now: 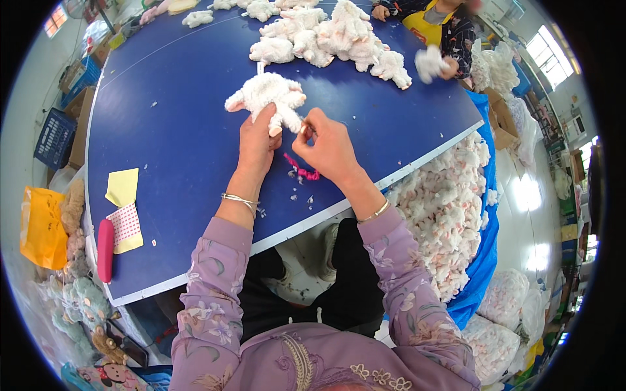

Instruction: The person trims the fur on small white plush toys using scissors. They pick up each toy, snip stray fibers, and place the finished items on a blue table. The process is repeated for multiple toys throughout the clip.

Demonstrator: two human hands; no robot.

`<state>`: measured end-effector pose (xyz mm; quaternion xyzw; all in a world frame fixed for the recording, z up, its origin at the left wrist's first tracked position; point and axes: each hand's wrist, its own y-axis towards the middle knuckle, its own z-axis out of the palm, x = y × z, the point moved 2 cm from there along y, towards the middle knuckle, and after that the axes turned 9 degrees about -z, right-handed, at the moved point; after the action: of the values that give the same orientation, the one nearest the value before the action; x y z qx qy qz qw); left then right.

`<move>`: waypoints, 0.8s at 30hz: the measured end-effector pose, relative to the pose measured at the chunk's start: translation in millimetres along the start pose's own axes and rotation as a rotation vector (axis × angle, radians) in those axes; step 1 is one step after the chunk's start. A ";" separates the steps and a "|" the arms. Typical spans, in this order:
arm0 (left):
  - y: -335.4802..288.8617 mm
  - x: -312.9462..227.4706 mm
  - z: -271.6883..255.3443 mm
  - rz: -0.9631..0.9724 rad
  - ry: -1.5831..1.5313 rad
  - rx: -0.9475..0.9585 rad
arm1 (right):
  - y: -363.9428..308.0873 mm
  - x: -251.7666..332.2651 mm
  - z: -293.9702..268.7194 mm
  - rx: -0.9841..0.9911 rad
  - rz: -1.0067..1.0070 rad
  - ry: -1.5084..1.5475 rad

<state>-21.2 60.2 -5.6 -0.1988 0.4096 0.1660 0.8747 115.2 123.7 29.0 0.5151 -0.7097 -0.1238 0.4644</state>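
A limp white plush toy (266, 92) with pinkish ears and feet is held above the blue table (189, 156). My left hand (258, 140) is closed on its lower body, thumb on top. At the tip of one of its limbs, my right hand (326, 144) makes a pinch; whether something small is also between those fingers is hidden. Just below my hands lies a crinkled magenta strip (301, 168) with white fluff scraps (310, 201) around it.
More white plush toys (313, 39) are heaped at the far side. There a co-worker's hand (448, 68) holds a blurred white plush (430, 63). A blue-lined bin (443, 215) of plush pieces stands right. A pink case (105, 251) and dotted sheet (126, 228) lie left.
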 end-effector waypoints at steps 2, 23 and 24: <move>-1.9 0.3 2.4 -0.003 0.014 -0.025 | -2.7 -0.4 -1.5 -0.022 0.035 0.062; 61.4 -10.1 -15.4 0.409 0.669 -0.112 | -10.1 -110.3 -78.9 -0.241 0.594 0.350; 82.1 -21.7 -35.4 0.487 0.753 -0.183 | -8.4 -108.5 -71.7 -0.071 0.480 0.280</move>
<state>-94.7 111.4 -26.7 -0.2197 0.7175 0.3185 0.5793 180.9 233.5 4.4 0.3279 -0.7355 0.0376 0.5917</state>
